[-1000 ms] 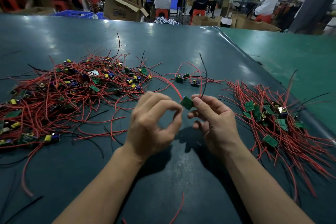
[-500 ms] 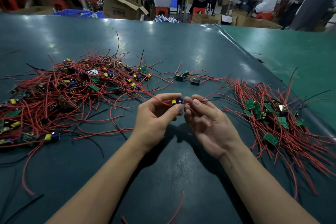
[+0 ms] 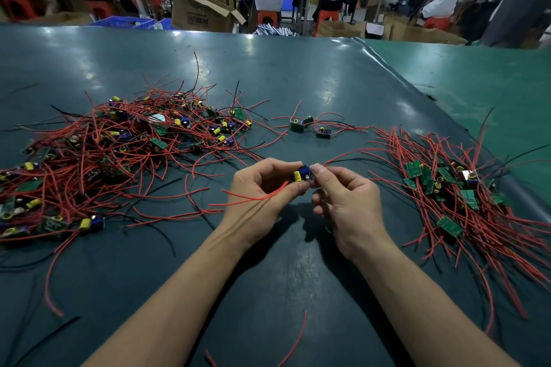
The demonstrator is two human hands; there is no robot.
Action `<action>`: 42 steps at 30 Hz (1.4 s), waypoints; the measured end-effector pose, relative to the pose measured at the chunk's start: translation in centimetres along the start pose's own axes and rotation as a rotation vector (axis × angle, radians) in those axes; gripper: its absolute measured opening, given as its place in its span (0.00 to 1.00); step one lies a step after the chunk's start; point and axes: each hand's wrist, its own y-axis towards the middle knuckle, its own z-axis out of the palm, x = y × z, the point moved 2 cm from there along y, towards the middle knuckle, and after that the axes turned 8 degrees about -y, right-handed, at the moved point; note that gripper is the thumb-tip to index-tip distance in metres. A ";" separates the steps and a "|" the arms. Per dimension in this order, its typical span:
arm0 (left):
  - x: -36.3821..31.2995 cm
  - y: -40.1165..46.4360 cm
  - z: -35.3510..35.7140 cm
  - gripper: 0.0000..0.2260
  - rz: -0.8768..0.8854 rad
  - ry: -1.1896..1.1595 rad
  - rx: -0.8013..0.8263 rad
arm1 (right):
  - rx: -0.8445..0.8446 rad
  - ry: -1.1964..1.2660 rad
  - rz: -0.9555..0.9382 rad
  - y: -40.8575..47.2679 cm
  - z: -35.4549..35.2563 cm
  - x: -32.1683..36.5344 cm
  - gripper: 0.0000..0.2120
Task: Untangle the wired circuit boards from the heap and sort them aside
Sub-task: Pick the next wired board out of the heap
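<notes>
A small circuit board (image 3: 301, 175) with a yellow and a blue part is held just above the table's middle, pinched between both hands. My left hand (image 3: 262, 192) grips its left side, and red wires trail left under its fingers. My right hand (image 3: 346, 202) pinches the right side with thumb and forefinger; red and black wires run off to the right. The tangled heap (image 3: 113, 152) of boards and red wires lies at the left. A sorted pile (image 3: 453, 197) of green boards with wires lies at the right.
Three loose boards (image 3: 310, 126) with wires lie beyond my hands. Stray red and black wires lie on the dark table (image 3: 268, 74) near its front. A green table (image 3: 483, 89) adjoins on the right. Several people sit at benches among cardboard boxes (image 3: 202, 13) behind.
The board has been turned from its green back to its component side, and both hands have drawn closer together and lower. Its wires now lie flatter, off to both sides.
</notes>
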 end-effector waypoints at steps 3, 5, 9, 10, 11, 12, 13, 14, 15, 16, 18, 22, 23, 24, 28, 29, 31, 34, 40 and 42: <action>0.2 0.1 -0.1 0.11 -0.039 -0.032 -0.018 | -0.014 0.005 -0.007 0.0 0.1 0.1 0.08; 0.3 0.2 -0.1 0.10 -0.063 -0.045 -0.035 | -0.064 0.039 0.001 0.2 0.0 0.3 0.07; 0.2 0.3 -0.3 0.09 -0.103 -0.061 -0.057 | -0.193 0.156 -0.004 1.1 -1.5 1.2 0.08; 0.1 0.4 -0.4 0.09 -0.110 -0.068 -0.060 | -0.191 0.174 0.001 1.2 -1.7 1.3 0.10; 0.1 0.4 -0.5 0.09 -0.118 -0.079 -0.068 | -0.174 0.203 0.021 1.3 -1.8 1.3 0.11; 0.1 0.5 -0.6 0.09 -0.126 -0.092 -0.075 | -0.151 0.246 0.057 1.3 -1.8 1.2 0.13; 0.1 0.5 -0.6 0.08 -0.135 -0.104 -0.079 | -0.128 0.293 0.102 1.3 -1.7 1.2 0.14; 0.1 0.5 -0.6 0.08 -0.146 -0.113 -0.074 | -0.108 0.333 0.147 1.4 -1.7 1.1 0.14; 0.1 0.5 -0.6 0.09 -0.156 -0.114 -0.060 | -0.092 0.365 0.179 1.4 -1.6 1.1 0.15; 0.1 0.4 -0.5 0.09 -0.166 -0.105 -0.043 | -0.087 0.382 0.192 1.5 -1.6 1.2 0.15; 0.1 0.4 -0.5 0.09 -0.178 -0.089 -0.032 | -0.118 0.347 0.156 1.6 -1.9 1.3 0.15; 0.2 0.6 -0.7 0.09 -0.184 -0.112 -0.067 | -0.102 0.381 0.160 1.7 -2.3 1.2 0.13; 0.2 0.6 -0.7 0.09 -0.187 -0.114 -0.061 | -0.074 0.422 0.192 1.7 -2.3 1.2 0.14; 0.2 0.5 -0.7 0.09 -0.189 -0.114 -0.052 | -0.050 0.452 0.220 1.7 -2.3 1.3 0.14; 0.1 0.4 -0.7 0.09 -0.194 -0.085 -0.038 | -0.117 0.423 0.201 1.9 -2.6 1.3 0.14; 0.2 0.5 -0.8 0.08 -0.191 -0.093 -0.063 | -0.149 0.432 0.181 2.0 -2.9 1.4 0.14; 0.2 0.7 -0.9 0.08 -0.185 -0.106 -0.106 | -0.158 0.523 0.183 2.2 -3.4 1.5 0.13; 0.0 0.7 -0.8 0.08 -0.186 -0.101 -0.102 | -0.107 0.651 0.228 2.2 -3.7 1.8 0.17; -0.3 0.1 -0.5 0.09 -0.146 -0.082 -0.035 | -0.047 0.738 0.271 1.9 -3.4 1.9 0.23; -0.4 0.1 -0.5 0.09 -0.118 -0.087 -0.058 | -0.089 0.737 0.247 2.0 -3.6 1.9 0.19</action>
